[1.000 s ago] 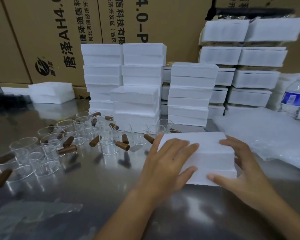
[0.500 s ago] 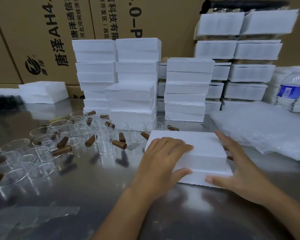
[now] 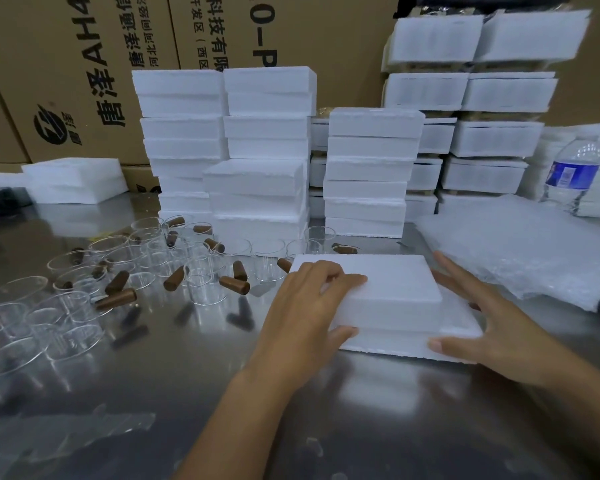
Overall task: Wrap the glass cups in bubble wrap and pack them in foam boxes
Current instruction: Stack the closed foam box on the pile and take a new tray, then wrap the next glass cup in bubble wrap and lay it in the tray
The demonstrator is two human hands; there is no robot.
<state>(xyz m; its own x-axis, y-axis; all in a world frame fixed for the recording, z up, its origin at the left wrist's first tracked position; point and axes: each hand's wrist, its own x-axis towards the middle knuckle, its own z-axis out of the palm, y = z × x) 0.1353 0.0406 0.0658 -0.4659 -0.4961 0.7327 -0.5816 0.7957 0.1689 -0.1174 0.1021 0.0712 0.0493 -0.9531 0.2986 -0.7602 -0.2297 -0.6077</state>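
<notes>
1. Near the middle of the tabletop's [image 3: 187, 393] front edge, a person's left hand [image 3: 302, 320] and right hand [image 3: 492, 327] work a white foam box [image 3: 388, 299]. Its lid [image 3: 378, 285] sits skewed on the base [image 3: 459, 317], which shows as a ledge along the front and right.
2. Left fingers [image 3: 340, 277] curl over the lid's top near its left end, with the thumb against its front wall, so this hand grips the lid. Right fingers [image 3: 465, 282] lie fairly straight along the box's right side, thumb flat at the base's front right corner, closed round nothing.
3. The step appears to be parting lid from base so the box can be filled. It is likely done best with the right hand pinning the base down while the left lifts the lid evenly. Prying at one corner could crumble the foam.
4. Glass cups [image 3: 205, 278], unwrapped and with brown stubs among them, crowd the tabletop toward its left edge. The nearest stand just behind the box's far left corner, close to the left fingers but untouched. A lid swung left could knock them.
5. Bubble wrap [image 3: 520, 251] lies toward the right edge, just beyond the right fingers.
</notes>
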